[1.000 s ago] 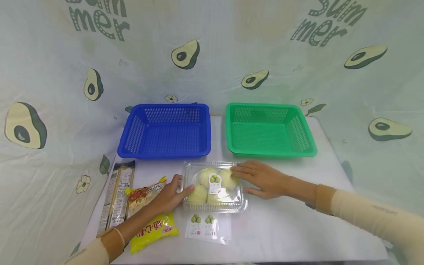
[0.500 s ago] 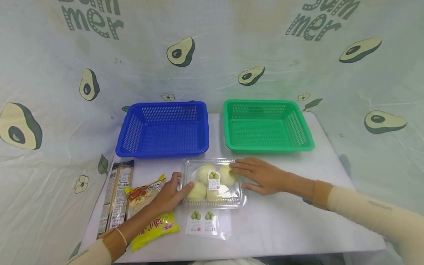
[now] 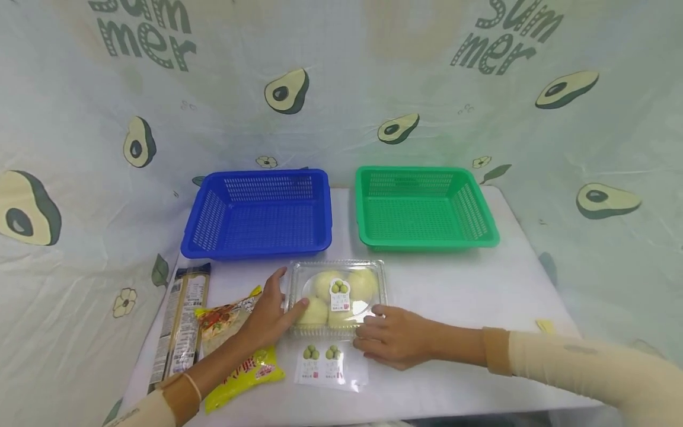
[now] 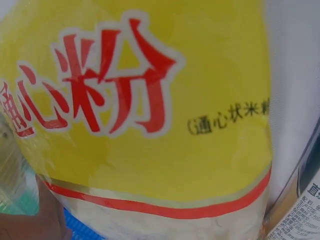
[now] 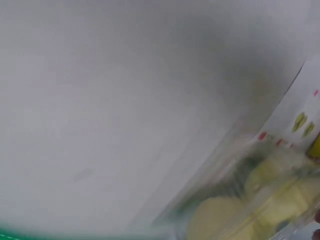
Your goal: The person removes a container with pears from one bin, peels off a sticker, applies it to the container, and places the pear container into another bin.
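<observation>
left hand (image 3: 270,315), fingers wide, at clear container (image 3: 337,263); right hand (image 3: 396,338), fingers curled at its corner, grip unclear

Passable bench (image 3: 453,284) extends right of centre, bounded below by the right forearm (image 3: 459,343). A narrow lane between the blue basket (image 3: 256,253) and green basket (image 3: 427,244) faces the clear box (image 3: 340,295), its left edge obstructed by the left hand (image 3: 272,317). Packets (image 3: 184,326) crowd the lower left.

The round food (image 3: 364,284) is pale yellow, the backdrop (image 3: 341,133) avocado-patterned
</observation>
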A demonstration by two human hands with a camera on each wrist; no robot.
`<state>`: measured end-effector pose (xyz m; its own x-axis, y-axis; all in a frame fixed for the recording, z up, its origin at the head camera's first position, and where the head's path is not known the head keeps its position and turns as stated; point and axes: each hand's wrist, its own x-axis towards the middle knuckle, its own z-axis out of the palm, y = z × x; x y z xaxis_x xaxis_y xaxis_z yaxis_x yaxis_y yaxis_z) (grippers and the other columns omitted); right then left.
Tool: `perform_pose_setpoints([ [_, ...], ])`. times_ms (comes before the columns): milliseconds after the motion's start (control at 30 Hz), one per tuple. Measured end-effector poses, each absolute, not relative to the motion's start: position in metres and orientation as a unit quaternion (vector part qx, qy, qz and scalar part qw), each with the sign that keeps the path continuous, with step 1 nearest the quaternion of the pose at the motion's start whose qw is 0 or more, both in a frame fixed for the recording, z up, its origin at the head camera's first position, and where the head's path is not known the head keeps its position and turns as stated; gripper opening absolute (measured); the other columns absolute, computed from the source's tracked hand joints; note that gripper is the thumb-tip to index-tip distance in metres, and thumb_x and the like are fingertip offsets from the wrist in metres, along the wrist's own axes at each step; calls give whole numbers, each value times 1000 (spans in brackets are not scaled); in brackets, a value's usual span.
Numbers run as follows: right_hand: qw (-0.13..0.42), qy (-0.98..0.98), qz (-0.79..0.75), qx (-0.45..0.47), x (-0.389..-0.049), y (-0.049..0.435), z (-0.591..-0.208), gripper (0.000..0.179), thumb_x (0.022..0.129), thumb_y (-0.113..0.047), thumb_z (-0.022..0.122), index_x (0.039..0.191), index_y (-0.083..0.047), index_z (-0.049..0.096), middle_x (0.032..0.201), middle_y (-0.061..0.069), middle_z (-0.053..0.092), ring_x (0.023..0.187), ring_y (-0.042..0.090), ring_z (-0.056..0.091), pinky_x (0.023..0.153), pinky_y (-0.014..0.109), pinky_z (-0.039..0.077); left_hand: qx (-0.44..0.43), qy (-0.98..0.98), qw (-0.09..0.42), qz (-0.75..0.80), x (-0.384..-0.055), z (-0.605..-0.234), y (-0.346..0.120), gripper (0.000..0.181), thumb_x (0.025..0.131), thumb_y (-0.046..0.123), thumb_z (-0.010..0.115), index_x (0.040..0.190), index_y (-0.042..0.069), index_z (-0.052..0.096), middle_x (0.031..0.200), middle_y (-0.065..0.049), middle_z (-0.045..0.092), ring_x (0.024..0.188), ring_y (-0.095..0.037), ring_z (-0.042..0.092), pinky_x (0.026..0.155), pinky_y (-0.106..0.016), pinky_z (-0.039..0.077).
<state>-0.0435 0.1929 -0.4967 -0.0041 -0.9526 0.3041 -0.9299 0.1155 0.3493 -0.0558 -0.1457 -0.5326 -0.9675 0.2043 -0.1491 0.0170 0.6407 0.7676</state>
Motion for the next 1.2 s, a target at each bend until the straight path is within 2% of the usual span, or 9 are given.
perform_pose_setpoints([
  [167, 207, -701, -61, 680, -18, 169, -507, 12, 106, -29, 59, 107, -25, 70, 89, -17, 66, 76, 4, 53, 65, 17, 42, 83, 904, 82, 412, -56, -533, -144, 98, 106, 49, 69, 176, 10, 14, 168, -24, 44, 131, -42, 66, 92, -53, 63],
  [300, 180, -722, -78, 664, -8, 155, -519, 7, 104, -33, 66, 104, -26, 68, 88, -18, 66, 72, 2, 52, 57, 16, 39, 105, 904, 72, 408, -57, -534, -142, 92, 108, 47, 68, 177, 13, 16, 176, -23, 35, 136, -47, 65, 101, -63, 61],
  [400, 162, -739, -88, 648, -5, 148, -528, 11, 102, -36, 69, 104, -25, 68, 95, -16, 70, 72, 2, 54, 55, 16, 41, 113, 904, 70, 406, -57, -535, -142, 90, 109, 47, 67, 177, 15, 16, 179, -21, 31, 137, -47, 64, 106, -67, 58],
  [533, 153, -754, -106, 630, -1, 141, -537, 14, 95, -33, 73, 104, -22, 70, 100, -13, 72, 73, 3, 56, 55, 17, 44, 113, 902, 72, 410, -56, -535, -142, 90, 109, 48, 66, 178, 17, 16, 179, -19, 32, 140, -46, 63, 110, -68, 55],
  [733, 141, -756, -126, 627, 3, 131, -541, 14, 86, -28, 73, 97, -22, 70, 88, -12, 66, 68, 3, 53, 51, 17, 42, 115, 899, 79, 415, -56, -537, -144, 90, 110, 48, 64, 177, 16, 14, 178, -21, 30, 148, -51, 57, 113, -71, 52],
  [833, 116, -775, -121, 610, 4, 127, -542, 14, 93, -35, 73, 98, -22, 72, 85, -13, 66, 67, 4, 52, 50, 18, 42, 115, 898, 79, 417, -57, -537, -144, 90, 111, 49, 64, 178, 17, 13, 178, -21, 30, 151, -52, 54, 114, -72, 51],
  [967, 86, -801, -102, 584, 6, 123, -540, 22, 98, -43, 76, 99, -21, 73, 84, -12, 67, 65, 4, 51, 49, 17, 42, 115, 899, 80, 415, -58, -537, -144, 89, 111, 50, 63, 178, 19, 13, 179, -21, 29, 154, -52, 51, 115, -73, 50],
  [1100, 88, -807, -100, 575, 9, 122, -540, 16, 87, -29, 80, 97, -20, 72, 82, -12, 67, 62, 5, 53, 49, 18, 43, 116, 898, 84, 415, -58, -537, -144, 89, 111, 50, 62, 178, 19, 12, 180, -20, 27, 155, -52, 49, 116, -73, 49],
  [1200, 100, -807, -107, 572, 10, 121, -541, 24, 76, -22, 80, 98, -19, 72, 82, -12, 66, 61, 5, 55, 49, 19, 44, 114, 897, 84, 418, -57, -537, -143, 89, 111, 49, 62, 178, 17, 13, 180, -21, 27, 154, -53, 50, 117, -73, 49],
])
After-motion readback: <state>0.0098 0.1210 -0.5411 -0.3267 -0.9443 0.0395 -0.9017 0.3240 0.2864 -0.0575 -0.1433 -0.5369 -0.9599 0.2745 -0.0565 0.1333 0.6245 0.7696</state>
